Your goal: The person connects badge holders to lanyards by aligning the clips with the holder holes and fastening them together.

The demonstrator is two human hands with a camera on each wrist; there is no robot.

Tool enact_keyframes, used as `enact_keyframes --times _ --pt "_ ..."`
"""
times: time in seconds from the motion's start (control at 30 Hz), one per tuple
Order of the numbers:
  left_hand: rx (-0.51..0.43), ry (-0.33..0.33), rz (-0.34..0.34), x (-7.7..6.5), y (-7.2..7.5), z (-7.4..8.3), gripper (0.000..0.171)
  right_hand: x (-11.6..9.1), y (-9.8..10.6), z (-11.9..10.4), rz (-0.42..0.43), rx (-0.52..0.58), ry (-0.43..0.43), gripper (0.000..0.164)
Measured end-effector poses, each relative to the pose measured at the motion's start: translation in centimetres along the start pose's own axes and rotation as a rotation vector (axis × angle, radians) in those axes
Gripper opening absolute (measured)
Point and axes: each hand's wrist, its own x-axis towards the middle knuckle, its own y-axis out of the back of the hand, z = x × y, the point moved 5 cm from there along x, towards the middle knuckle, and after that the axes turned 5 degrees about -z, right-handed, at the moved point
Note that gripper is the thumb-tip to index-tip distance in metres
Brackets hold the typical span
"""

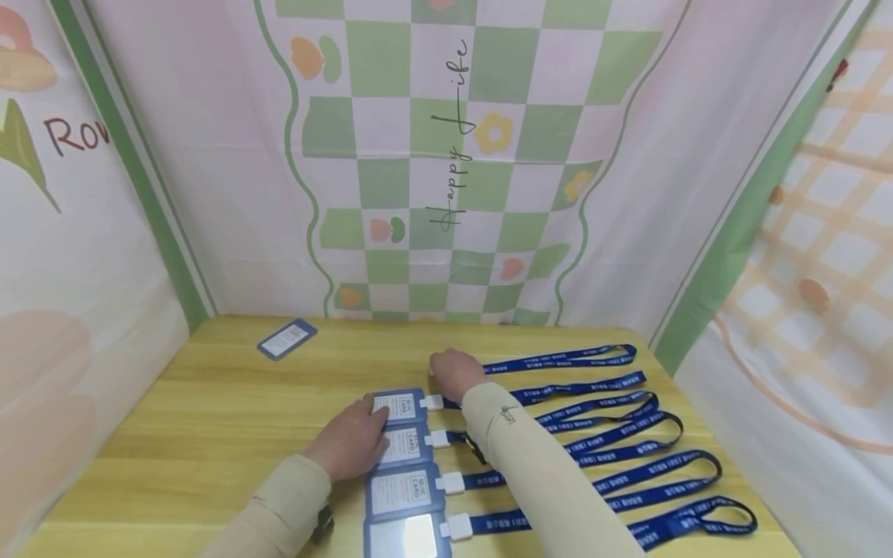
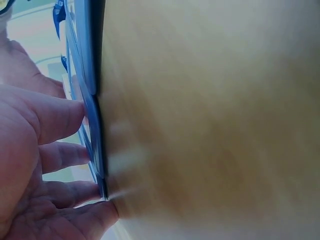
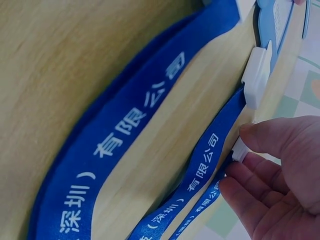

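Note:
Several blue ID card holders (image 1: pixel 406 490) lie in a column on the table, each with a white clip (image 1: pixel 460 527) and a blue lanyard (image 1: pixel 498 521) running right. My left hand (image 1: pixel 349 440) rests at the left side of the upper two, its fingertips touching their faces and edges. In the left wrist view, its fingers (image 2: pixel 62 120) reach the holders' edges (image 2: pixel 95 135). Above the top holder, my right hand (image 1: pixel 456 374) pinches the white clip (image 3: pixel 240 150) of the uppermost lanyard (image 1: pixel 558 361). That clip is hidden in the head view.
A separate blue card holder (image 1: pixel 287 339) lies at the table's back left, with no lanyard on it. The lanyard loops spread toward the right edge of the wooden table (image 1: pixel 174 434). Printed curtains (image 1: pixel 446 155) stand behind and on both sides.

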Motion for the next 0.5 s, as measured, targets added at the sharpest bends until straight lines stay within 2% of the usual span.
enact_keyframes --times 0.5 --pt "0.003 -0.003 -0.005 -0.09 -0.06 0.1 0.055 -0.51 0.3 0.01 0.006 -0.021 0.006 0.011"
